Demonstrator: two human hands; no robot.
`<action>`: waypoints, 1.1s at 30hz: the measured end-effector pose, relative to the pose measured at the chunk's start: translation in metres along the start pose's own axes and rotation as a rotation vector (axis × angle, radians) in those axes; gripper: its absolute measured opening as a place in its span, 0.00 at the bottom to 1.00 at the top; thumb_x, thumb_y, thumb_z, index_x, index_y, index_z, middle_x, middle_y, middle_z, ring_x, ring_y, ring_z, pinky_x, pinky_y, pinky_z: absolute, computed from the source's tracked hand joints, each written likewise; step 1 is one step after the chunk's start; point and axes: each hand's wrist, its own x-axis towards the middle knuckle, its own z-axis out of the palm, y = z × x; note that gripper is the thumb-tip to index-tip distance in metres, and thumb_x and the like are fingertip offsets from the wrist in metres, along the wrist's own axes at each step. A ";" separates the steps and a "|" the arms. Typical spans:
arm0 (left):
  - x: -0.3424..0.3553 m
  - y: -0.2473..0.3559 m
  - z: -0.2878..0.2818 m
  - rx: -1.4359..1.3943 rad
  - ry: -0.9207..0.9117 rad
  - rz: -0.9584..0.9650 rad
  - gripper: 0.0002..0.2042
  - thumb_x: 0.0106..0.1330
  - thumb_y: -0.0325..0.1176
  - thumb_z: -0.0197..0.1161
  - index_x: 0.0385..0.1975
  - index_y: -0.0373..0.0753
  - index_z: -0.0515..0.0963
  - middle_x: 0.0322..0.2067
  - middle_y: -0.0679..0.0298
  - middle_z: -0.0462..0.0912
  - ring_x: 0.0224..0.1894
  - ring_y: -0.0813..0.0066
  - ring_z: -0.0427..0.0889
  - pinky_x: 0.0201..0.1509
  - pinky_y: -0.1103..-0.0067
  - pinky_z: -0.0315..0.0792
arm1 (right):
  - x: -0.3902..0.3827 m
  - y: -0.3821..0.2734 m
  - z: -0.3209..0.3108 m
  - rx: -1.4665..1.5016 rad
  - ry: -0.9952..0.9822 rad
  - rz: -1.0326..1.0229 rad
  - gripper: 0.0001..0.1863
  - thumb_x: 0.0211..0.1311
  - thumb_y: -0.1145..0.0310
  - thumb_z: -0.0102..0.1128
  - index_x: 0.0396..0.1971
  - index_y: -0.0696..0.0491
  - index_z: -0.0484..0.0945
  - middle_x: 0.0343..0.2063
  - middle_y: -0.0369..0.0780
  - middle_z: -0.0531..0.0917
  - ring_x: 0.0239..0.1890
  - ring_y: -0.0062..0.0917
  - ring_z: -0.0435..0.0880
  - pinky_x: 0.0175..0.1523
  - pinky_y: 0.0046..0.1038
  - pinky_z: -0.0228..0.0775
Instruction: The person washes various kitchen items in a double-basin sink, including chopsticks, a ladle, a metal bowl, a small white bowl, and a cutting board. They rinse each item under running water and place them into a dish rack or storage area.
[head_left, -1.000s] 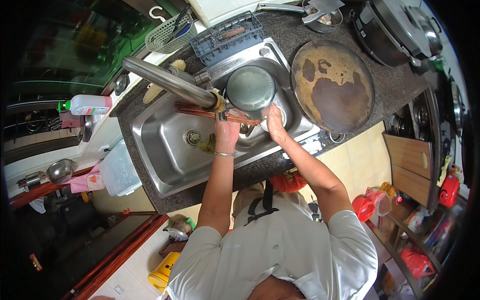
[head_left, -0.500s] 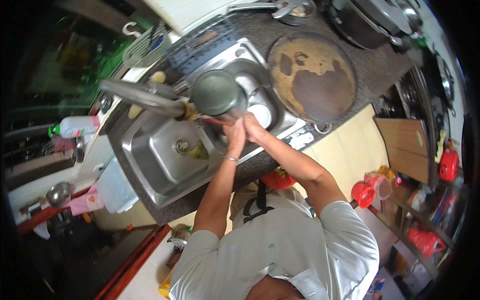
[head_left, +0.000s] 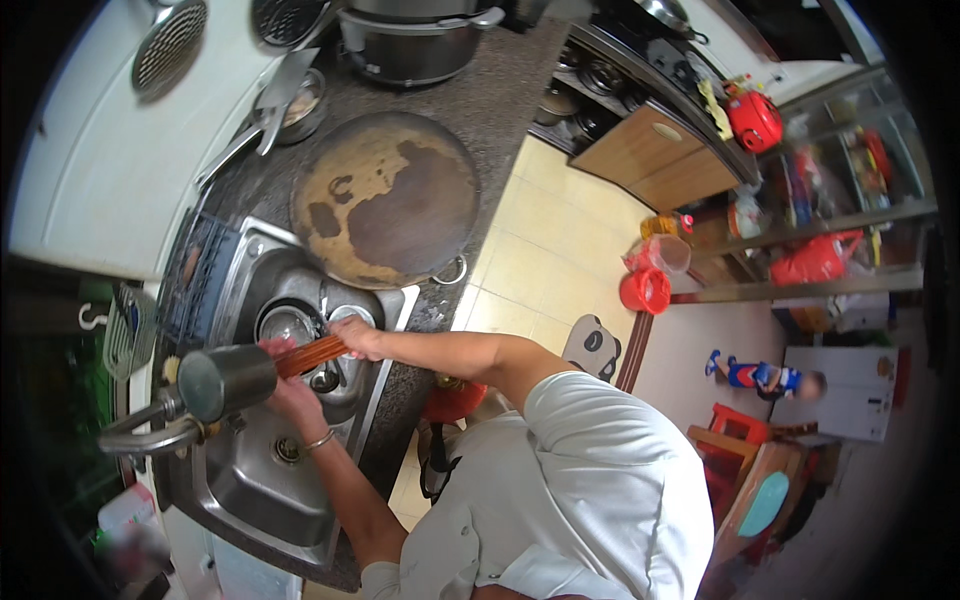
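A metal saucepan (head_left: 225, 382) with a cylindrical grey body and a long reddish-brown handle is held sideways, its body beside the faucet (head_left: 145, 438) and its flat base facing up to the left. My left hand (head_left: 293, 393) is closed round the handle near the pan body. At the handle's far end, my right hand (head_left: 355, 337) is closed on it. Below, the sink (head_left: 262, 508) has two basins. In the basin under my hands lie a round metal vessel (head_left: 285, 322) and a white bowl (head_left: 350, 314), both partly covered.
A big round brown board (head_left: 385, 200) lies on the dark counter right of the sink. Beyond it stand a black pot (head_left: 405, 50) and a small pan with a spatula (head_left: 285, 95). A blue-grey rack (head_left: 200, 275) borders the sink. A person (head_left: 765, 380) is far off right.
My view has swung right. The saucepan has tilted, so its handle now shows, and my hands have moved apart along that handle. The yellowish scrap in the left basin is no longer visible.
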 end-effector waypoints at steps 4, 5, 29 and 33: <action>0.010 -0.004 -0.021 -0.117 0.013 -0.017 0.12 0.64 0.39 0.54 0.35 0.35 0.72 0.31 0.61 0.75 0.32 0.71 0.74 0.45 0.73 0.69 | -0.018 -0.016 0.007 -0.017 -0.059 0.056 0.18 0.62 0.51 0.51 0.24 0.50 0.74 0.09 0.31 0.66 0.05 0.15 0.59 0.08 0.19 0.48; 0.014 -0.004 -0.027 -0.155 -0.098 0.000 0.11 0.64 0.39 0.53 0.32 0.36 0.71 0.28 0.62 0.73 0.31 0.72 0.72 0.43 0.74 0.69 | -0.023 -0.019 0.008 -0.027 -0.093 0.066 0.18 0.63 0.51 0.52 0.24 0.50 0.74 0.09 0.31 0.66 0.04 0.15 0.58 0.08 0.18 0.48; -0.013 -0.001 -0.023 0.218 0.117 0.106 0.11 0.65 0.33 0.47 0.26 0.33 0.71 0.25 0.64 0.73 0.28 0.74 0.69 0.33 0.76 0.63 | 0.014 -0.009 -0.010 0.102 -0.275 0.505 0.09 0.65 0.63 0.48 0.30 0.52 0.72 0.19 0.34 0.74 0.10 0.14 0.61 0.11 0.16 0.52; -0.025 0.016 -0.019 0.462 -0.114 0.203 0.11 0.69 0.34 0.52 0.32 0.31 0.71 0.28 0.66 0.75 0.30 0.82 0.71 0.34 0.81 0.66 | 0.022 -0.001 -0.015 0.074 -0.237 0.490 0.11 0.65 0.58 0.52 0.30 0.50 0.74 0.20 0.32 0.74 0.10 0.12 0.60 0.12 0.15 0.51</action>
